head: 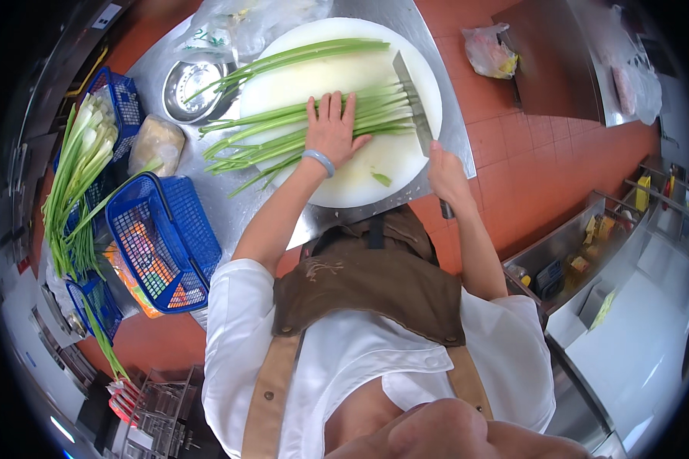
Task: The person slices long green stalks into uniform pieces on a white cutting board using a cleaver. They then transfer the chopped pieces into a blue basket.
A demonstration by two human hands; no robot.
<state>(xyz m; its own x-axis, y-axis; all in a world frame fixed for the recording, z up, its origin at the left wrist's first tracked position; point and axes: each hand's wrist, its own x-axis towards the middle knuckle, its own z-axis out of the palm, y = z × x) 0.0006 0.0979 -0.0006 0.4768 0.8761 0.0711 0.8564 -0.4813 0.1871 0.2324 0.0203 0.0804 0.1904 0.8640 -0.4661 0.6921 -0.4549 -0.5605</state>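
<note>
A bundle of green onions (258, 137) lies across a round white cutting board (344, 192), pale ends to the right and leafy ends past the board's left edge. My left hand (331, 132) rests flat on the bundle, fingers spread a little, a bracelet on the wrist. In my right hand (449, 175) is the handle of a cleaver (412, 106). Its blade lies along the pale ends, at the board's right side. A few more green stalks (321, 50) lie at the board's far edge. One cut green scrap (382, 179) sits near me.
A steel bowl (192, 90) and a plastic bag (218, 31) are on the metal table (209, 209) left of the board. Blue baskets (192, 229) stand further left, with more green onions (86, 149) and a wrapped block (158, 143). Another bag (490, 50) lies at the right.
</note>
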